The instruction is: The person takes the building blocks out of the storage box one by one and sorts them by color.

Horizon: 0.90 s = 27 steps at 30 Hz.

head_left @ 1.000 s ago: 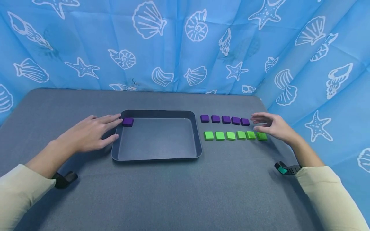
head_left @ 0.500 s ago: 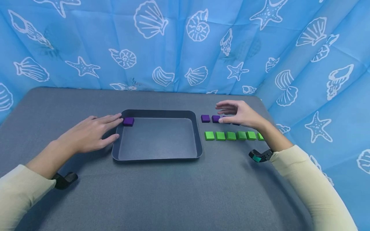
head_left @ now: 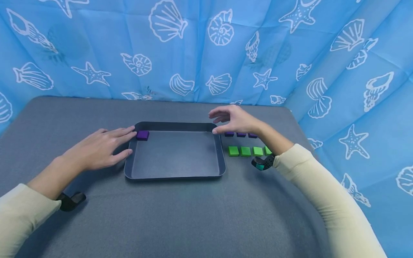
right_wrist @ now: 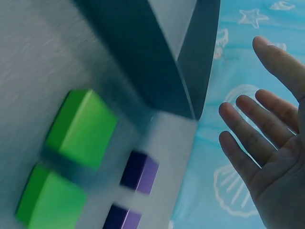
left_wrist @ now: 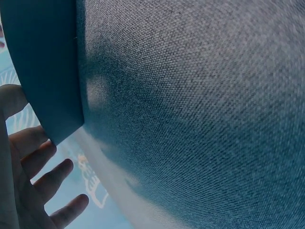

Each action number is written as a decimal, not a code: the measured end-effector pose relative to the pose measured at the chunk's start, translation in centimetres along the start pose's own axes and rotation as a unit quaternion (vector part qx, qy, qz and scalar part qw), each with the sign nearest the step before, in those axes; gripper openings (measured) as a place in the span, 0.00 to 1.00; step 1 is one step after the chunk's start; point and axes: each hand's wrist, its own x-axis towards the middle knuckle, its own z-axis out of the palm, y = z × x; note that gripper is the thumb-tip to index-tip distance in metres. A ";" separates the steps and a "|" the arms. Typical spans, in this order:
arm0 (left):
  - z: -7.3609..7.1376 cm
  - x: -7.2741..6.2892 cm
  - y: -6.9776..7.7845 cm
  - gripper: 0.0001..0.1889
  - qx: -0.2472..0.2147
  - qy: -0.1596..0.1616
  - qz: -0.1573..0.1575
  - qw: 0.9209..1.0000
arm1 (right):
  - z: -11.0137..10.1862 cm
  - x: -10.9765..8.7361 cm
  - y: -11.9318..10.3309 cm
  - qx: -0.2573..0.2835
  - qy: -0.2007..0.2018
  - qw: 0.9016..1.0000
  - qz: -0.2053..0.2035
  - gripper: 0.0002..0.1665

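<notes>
A dark grey rectangular tray (head_left: 175,154) lies on the table, one purple block (head_left: 142,135) in its far left corner. My left hand (head_left: 98,150) rests at the tray's left rim, fingers straight; the left wrist view shows fingertips against the tray's outer wall (left_wrist: 50,71). Over the tray's far right corner hovers my right hand (head_left: 237,120), its fingers loosely bent. In the right wrist view that hand (right_wrist: 274,157) has spread fingers and holds nothing. Right of the tray are a row of purple blocks (head_left: 241,134) and a nearer row of green blocks (head_left: 245,151), partly hidden by the right arm.
A grey cloth-like surface covers the table (head_left: 174,215). Behind and along the right side hangs a blue curtain (head_left: 200,53) with white shell and starfish prints. Each wrist wears a black strap, such as the right strap (head_left: 262,163).
My right hand has swept left from the right end of the block rows, over the purple row, to the tray's far right corner. The left hand and tray have stayed in place.
</notes>
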 end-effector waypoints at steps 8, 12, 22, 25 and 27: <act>0.1 0.0 0.0 0.33 0.000 -0.002 -0.003 1.000 | 2.2 3.3 -1.2 -0.025 -0.033 0.999 0.001 0.34; 0.0 0.0 0.1 0.33 0.001 -0.008 -0.011 1.000 | 3.9 4.6 -1.8 -0.076 -0.060 0.995 -0.006 0.35; 0.1 0.0 0.0 0.33 -0.007 -0.004 -0.007 1.000 | 7.1 7.0 -3.5 -0.107 -0.092 0.990 -0.022 0.36; 0.1 0.0 -0.1 0.33 -0.008 -0.005 -0.008 1.000 | 7.9 7.8 -3.9 -0.114 -0.098 0.988 -0.021 0.37; 0.0 0.0 -0.1 0.33 -0.008 -0.009 -0.010 1.000 | 8.4 8.3 -4.2 -0.119 -0.106 0.987 -0.019 0.36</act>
